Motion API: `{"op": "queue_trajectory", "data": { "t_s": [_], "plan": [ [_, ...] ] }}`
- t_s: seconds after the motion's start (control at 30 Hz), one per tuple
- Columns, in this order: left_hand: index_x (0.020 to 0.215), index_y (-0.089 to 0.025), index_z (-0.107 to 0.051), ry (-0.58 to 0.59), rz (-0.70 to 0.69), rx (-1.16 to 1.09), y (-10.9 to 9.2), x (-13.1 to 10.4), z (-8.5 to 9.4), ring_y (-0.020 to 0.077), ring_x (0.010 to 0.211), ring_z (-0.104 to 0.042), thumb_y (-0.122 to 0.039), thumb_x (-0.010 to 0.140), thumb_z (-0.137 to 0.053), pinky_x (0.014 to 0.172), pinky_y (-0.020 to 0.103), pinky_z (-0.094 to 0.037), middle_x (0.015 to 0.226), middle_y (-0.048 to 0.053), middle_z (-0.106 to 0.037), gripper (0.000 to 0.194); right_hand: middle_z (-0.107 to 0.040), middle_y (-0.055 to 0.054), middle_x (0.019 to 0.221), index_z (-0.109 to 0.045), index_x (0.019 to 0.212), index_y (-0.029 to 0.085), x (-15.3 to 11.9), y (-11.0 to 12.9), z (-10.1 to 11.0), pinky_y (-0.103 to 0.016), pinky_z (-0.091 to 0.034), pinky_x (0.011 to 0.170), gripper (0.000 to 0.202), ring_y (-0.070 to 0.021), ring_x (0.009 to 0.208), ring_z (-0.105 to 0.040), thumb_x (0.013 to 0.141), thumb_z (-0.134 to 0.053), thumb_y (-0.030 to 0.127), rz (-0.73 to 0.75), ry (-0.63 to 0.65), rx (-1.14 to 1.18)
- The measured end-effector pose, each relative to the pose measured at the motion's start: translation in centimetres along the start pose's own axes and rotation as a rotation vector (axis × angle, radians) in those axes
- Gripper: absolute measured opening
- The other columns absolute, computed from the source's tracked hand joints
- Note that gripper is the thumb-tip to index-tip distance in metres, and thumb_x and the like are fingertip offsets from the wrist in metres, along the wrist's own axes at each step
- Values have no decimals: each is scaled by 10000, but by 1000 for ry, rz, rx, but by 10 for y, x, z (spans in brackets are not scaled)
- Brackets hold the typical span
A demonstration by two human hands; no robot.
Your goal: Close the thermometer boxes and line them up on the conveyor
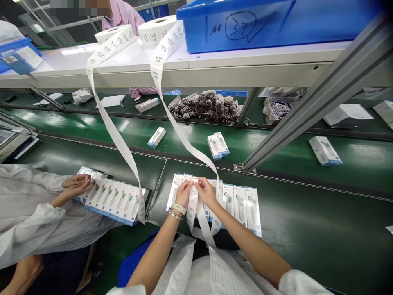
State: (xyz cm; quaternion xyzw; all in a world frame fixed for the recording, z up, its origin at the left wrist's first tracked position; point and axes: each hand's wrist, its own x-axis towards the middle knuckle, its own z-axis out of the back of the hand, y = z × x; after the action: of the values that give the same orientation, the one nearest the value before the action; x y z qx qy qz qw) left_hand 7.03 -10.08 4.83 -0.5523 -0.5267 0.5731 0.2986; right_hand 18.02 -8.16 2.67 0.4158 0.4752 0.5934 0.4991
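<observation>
My left hand (184, 193) and my right hand (205, 191) meet over a row of small white boxes (241, 205) with blue ends. Fingertips of both are pinched on a strip of white label tape (193, 205) printed "Q.C. PASS". Below my hands the tape loops down toward my lap, and it runs up past my right hand to a tape roll (158, 29) on the shelf. My forearms and hands cover the middle boxes of the row. A pale wristband (179, 208) and bracelets sit on my left wrist.
A co-worker's hands (76, 186) are at another box row (115, 198) on the left, beside a second hanging tape (115, 135). Single boxes (325, 150) lie on the green conveyor (276, 143). A slanted metal post (294, 102) and a shelf (230, 73) with a blue bin (260, 24) stand ahead.
</observation>
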Motion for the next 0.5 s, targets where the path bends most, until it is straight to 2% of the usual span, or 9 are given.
{"op": "queue_trajectory", "data": {
  "t_s": [0.1,0.17,0.3,0.5],
  "plan": [
    [844,-169,-624,-11,-77,76,-5,-3,-1,129,714,-532,-384,689,-669,685,234,-408,766,7,-607,269,-511,22,648,-496,783,198,1,2,5,-248,-439,562,236,-130,595,-521,827,-460,427,-20,-7,66],
    [892,-178,-628,-13,-113,121,-9,-4,0,134,739,-535,-362,691,-670,694,234,-405,821,17,-619,276,-495,29,625,-474,714,204,1,4,7,-242,-423,545,244,-124,576,-500,814,-474,427,-19,10,94],
    [711,-169,-606,-5,-150,189,-13,-4,2,129,663,-506,-362,715,-641,644,229,-388,691,4,-583,197,-467,33,607,-448,660,209,0,10,10,-244,-412,549,265,-124,574,-478,803,-485,429,-7,46,92],
    [494,-183,-415,-84,-165,251,-12,-2,-3,97,506,-335,-414,737,-611,522,226,-295,494,-54,-357,389,-458,41,576,-447,631,209,-3,11,9,-237,-401,554,296,-127,573,-478,817,-461,440,18,88,-42]
  ]
}}
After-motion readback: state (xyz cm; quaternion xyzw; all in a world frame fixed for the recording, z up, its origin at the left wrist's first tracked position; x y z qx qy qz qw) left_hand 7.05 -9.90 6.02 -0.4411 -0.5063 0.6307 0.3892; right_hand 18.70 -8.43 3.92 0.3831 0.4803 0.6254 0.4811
